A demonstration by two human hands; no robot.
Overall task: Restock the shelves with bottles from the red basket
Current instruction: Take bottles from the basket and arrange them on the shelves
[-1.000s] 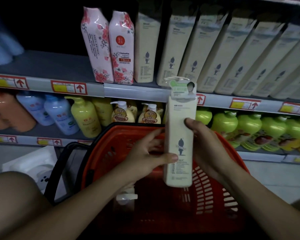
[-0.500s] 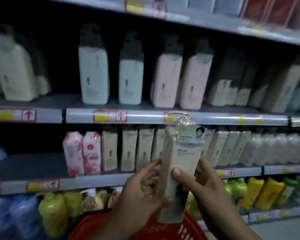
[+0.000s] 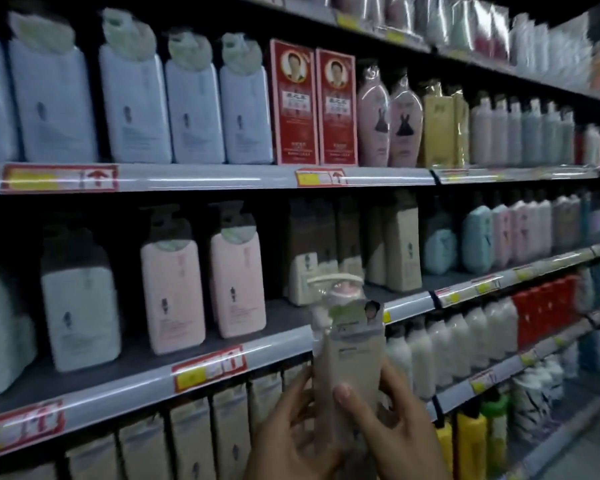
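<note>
I hold a tall beige pump bottle upright in both hands, in front of the shelves at the lower centre. Its pump top is wrapped in clear plastic with a small label. My left hand grips its left side and my right hand wraps the right side, thumb across the front. Behind the bottle, on the middle shelf, stand matching beige bottles. More beige bottles fill the shelf below. The red basket is out of view.
Pink bottles and a white bottle stand left on the middle shelf. The upper shelf holds pale blue bottles and red boxes. White, red and yellow bottles fill the shelves to the right. A bare stretch of shelf lies beside the beige bottles.
The view has swung up and to the right, away from the red basket, which has left the frame. Both hands have lifted the beige bottle up before the middle shelf.
</note>
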